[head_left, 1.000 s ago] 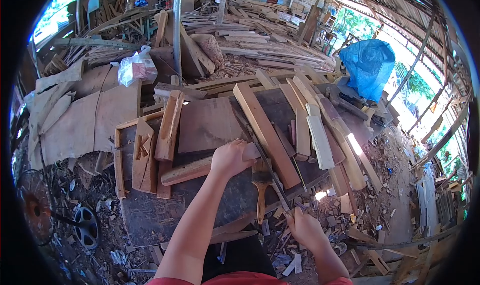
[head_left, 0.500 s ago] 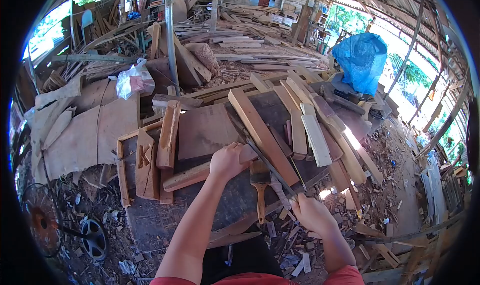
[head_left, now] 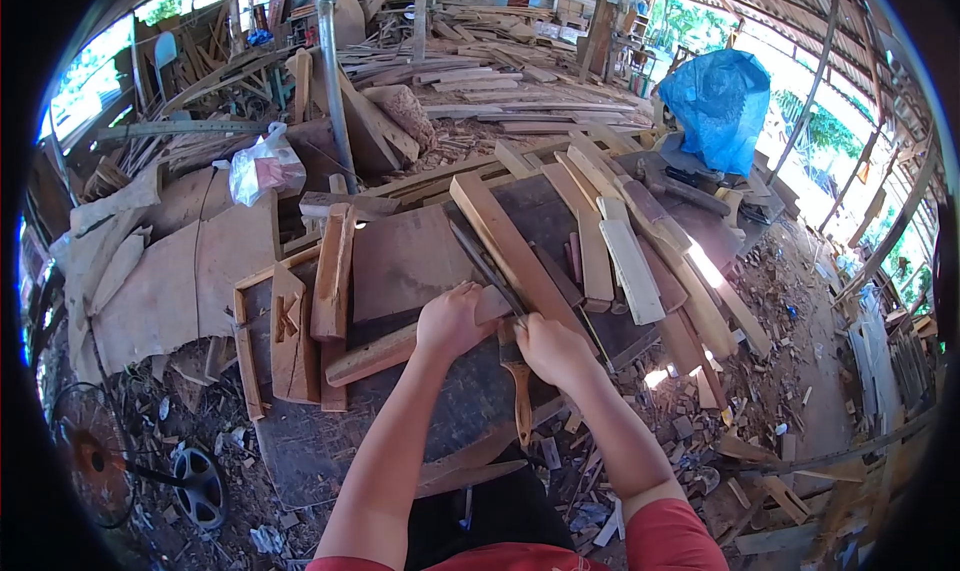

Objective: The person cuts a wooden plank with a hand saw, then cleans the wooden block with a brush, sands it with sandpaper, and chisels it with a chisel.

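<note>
My left hand (head_left: 448, 323) is closed over a squared wooden bar (head_left: 375, 359), near the end that sticks out past my fingers. My right hand (head_left: 555, 351) grips a long, narrow dark metal tool (head_left: 482, 264), which slants up and left across the bar's end; its handle is hidden in my fist. Just under my right hand lies a paintbrush (head_left: 521, 396) with a wooden handle, its bristles partly covered. A thick reddish plank (head_left: 515, 256) lies right beyond the tool, on the dark worktop (head_left: 350, 451).
Left on the worktop are a notched block (head_left: 294, 336) and an upright-lying beam (head_left: 332, 281). Several strips, one pale (head_left: 630, 261), lie to the right. Farther off are a plastic bag (head_left: 265, 166), a blue sack (head_left: 718, 111) and a metal post (head_left: 335, 91). Offcuts litter the ground.
My right hand has moved up and left, pushing the dark tool forward along the plank until the fist is close to my left hand. My left hand stays on the bar.
</note>
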Demonstrator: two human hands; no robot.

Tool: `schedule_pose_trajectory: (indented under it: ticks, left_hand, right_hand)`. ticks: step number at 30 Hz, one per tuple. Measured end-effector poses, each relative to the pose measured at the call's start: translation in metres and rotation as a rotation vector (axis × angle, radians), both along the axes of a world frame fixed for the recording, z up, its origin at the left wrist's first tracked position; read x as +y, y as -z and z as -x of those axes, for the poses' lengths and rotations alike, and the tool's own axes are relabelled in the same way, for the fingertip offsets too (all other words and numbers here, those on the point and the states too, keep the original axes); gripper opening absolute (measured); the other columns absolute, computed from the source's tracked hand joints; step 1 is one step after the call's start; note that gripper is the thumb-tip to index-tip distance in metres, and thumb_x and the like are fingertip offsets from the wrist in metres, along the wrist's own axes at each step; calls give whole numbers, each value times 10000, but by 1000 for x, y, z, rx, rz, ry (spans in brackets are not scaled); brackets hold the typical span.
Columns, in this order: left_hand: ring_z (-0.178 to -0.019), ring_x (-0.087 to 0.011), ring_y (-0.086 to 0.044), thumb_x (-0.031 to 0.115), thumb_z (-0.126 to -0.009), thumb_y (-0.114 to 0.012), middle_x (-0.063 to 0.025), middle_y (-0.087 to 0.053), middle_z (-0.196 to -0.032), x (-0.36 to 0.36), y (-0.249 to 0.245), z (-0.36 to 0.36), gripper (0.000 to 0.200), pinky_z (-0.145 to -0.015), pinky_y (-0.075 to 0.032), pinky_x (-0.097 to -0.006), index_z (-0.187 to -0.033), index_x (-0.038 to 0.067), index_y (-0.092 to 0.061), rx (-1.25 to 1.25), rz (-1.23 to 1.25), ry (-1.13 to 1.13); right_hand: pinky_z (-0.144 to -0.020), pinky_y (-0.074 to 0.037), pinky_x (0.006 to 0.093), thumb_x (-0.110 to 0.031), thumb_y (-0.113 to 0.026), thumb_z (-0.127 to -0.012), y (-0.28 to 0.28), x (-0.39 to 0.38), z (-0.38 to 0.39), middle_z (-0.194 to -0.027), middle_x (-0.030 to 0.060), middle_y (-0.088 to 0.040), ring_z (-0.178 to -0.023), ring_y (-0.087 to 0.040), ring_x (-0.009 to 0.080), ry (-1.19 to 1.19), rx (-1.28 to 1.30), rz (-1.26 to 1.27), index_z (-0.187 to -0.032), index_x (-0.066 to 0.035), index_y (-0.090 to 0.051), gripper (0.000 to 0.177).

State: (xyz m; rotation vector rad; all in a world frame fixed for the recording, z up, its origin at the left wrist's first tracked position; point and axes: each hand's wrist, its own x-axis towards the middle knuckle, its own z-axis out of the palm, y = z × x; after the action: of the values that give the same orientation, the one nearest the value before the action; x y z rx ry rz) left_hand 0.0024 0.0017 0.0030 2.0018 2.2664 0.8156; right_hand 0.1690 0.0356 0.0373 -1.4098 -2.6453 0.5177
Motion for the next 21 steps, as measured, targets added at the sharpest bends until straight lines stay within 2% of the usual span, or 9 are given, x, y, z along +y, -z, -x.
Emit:
schedule_pose_trajectory:
  ticks: [8, 11, 13, 15, 17, 21]
  left_hand:
    - [-1055, -275, -547, 381, -645, -699, -159, -556, -1164, -1, -2, -2, 565, -873, -453, -353, -1077, 38, -578, -53, -5, -28]
    - [-1032, -274, -557, 373, -640, -702, -154, -562, -1155, -3, -6, -3, 546, -860, -457, -347, -1063, 46, -588, -65, 10, -42]
    - [-1020, -276, -561, 371, -639, -705, -151, -564, -1151, -1, -2, 0, 539, -853, -460, -348, -1054, 46, -591, -72, -2, -33]
    - [-1009, -279, -565, 369, -637, -707, -148, -567, -1147, 0, 0, 0, 532, -845, -463, -348, -1045, 46, -594, -82, -12, -26]
    - [-995, -275, -577, 366, -650, -706, -138, -568, -1149, 0, 1, 1, 496, -836, -476, -352, -985, 19, -591, -59, -37, -13]
    - [-1005, -277, -573, 362, -651, -709, -144, -558, -1166, -1, 1, 2, 515, -844, -474, -353, -1015, 20, -583, -75, -18, 2]
  right_hand:
    - [-762, -468, 476, -320, -349, -920, 1, 8, 12, -891, 230, -615, -863, -597, 385, 17, -12, 17, -958, -6, -511, 355]
    - [-727, -470, 484, -330, -351, -921, 3, -7, -13, -830, 220, -622, -813, -602, 395, 24, -62, 7, -962, -34, -505, 336]
    - [-670, -452, 516, -331, -363, -924, 2, -25, -39, -744, 252, -599, -743, -581, 435, 11, 1, 4, -884, -1, -478, 352]
    - [-641, -449, 522, -323, -374, -921, -3, -46, -66, -707, 253, -593, -709, -579, 442, 29, -77, 40, -887, 1, -467, 339]
    - [-645, -446, 521, -322, -396, -908, 0, -63, -91, -703, 248, -592, -709, -577, 442, 47, -105, 64, -885, 0, -458, 329]
    - [-619, -465, 498, -316, -405, -905, -4, -81, -113, -678, 223, -593, -686, -592, 414, 60, -158, 79, -873, -19, -455, 302]
